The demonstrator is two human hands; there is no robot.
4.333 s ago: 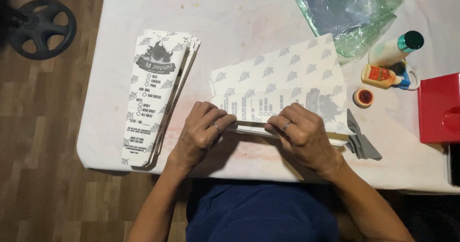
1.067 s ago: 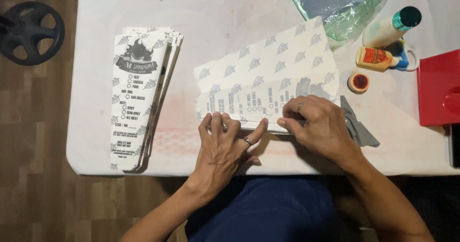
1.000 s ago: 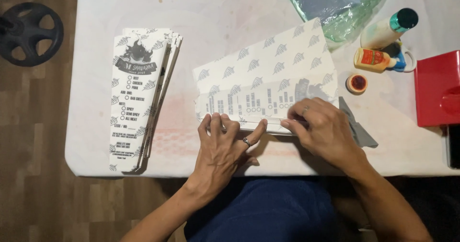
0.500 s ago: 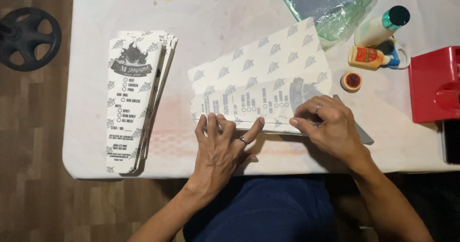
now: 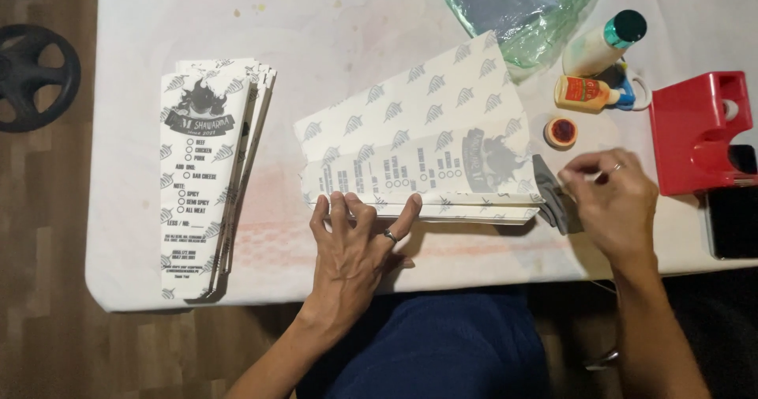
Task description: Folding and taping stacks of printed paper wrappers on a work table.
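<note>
A printed white paper sheet [image 5: 418, 134], folded along its near edge, lies across the middle of the white table [image 5: 332, 20]. My left hand [image 5: 355, 249] rests flat on the fold's near-left edge, fingers spread. My right hand [image 5: 612, 201] hovers just right of the sheet, over a grey cloth [image 5: 551, 197], with thumb and fingers pinched together; whether anything is between them I cannot tell. A small round red-lidded pot [image 5: 561, 132] sits just beyond that hand.
A stack of finished folded paper sleeves [image 5: 205, 186] lies at the left. At the back right are a clear plastic bag [image 5: 521, 4], a teal-capped white bottle [image 5: 604, 43], an orange glue bottle [image 5: 588, 92] and a red plastic holder [image 5: 699, 134]. A black wheel [image 5: 31, 75] lies on the wooden floor.
My right hand has lifted off the folded sheet and moved right, toward the small pot and grey cloth. My left hand stays pressing the fold.
</note>
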